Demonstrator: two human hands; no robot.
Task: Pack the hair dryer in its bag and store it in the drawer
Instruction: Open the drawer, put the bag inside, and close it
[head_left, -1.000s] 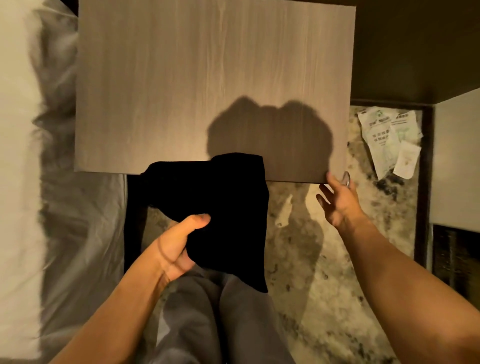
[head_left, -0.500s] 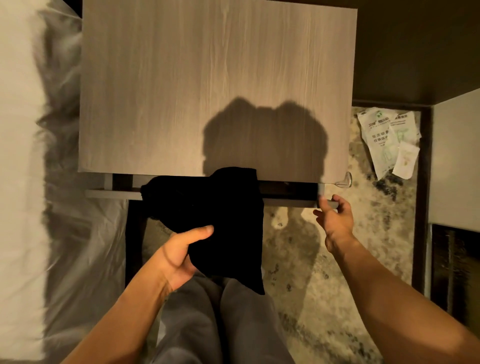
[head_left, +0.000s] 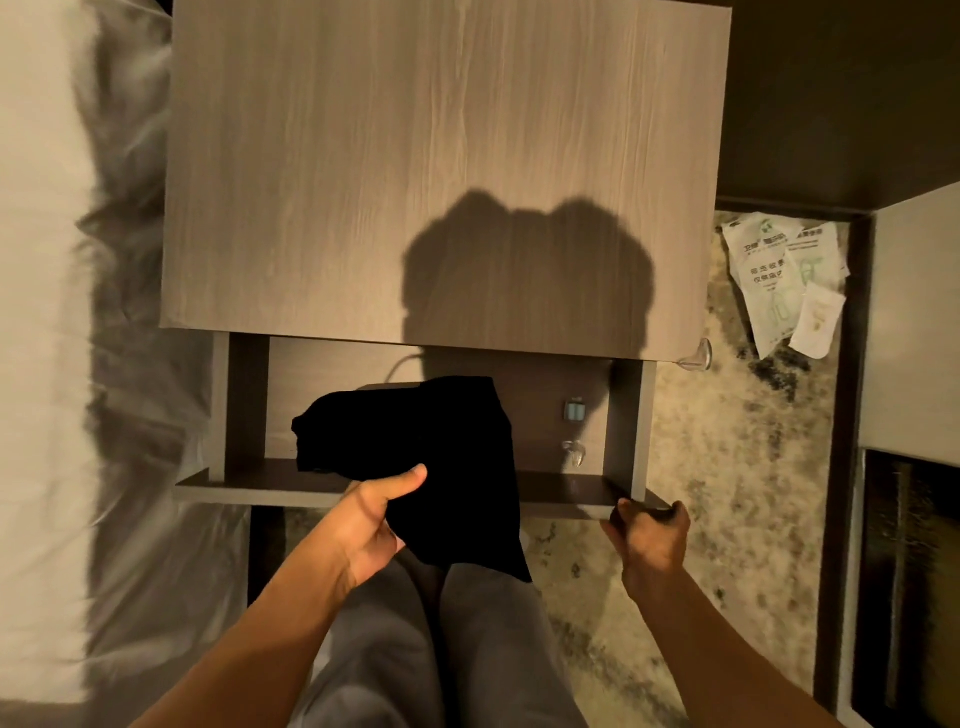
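Note:
My left hand grips a bulging black cloth bag and holds it over the front of the drawer. The hair dryer itself is hidden; the bag's bulk hangs partly inside the drawer, partly over its front panel. The drawer stands pulled out from under the wooden nightstand top. My right hand is closed on the drawer's front edge at its right corner. Inside the drawer a white cable and two small items lie on the bottom.
A bed with white bedding runs along the left. Paper packets lie on the mottled carpet to the right of the nightstand. A clear corner guard sits on the nightstand's front right corner. My grey-trousered legs are below.
The drawer has slid out towards me, pulled by my right hand, from nearly shut to wide. My left hand has kept the bag roughly in place, which is now over the drawer.

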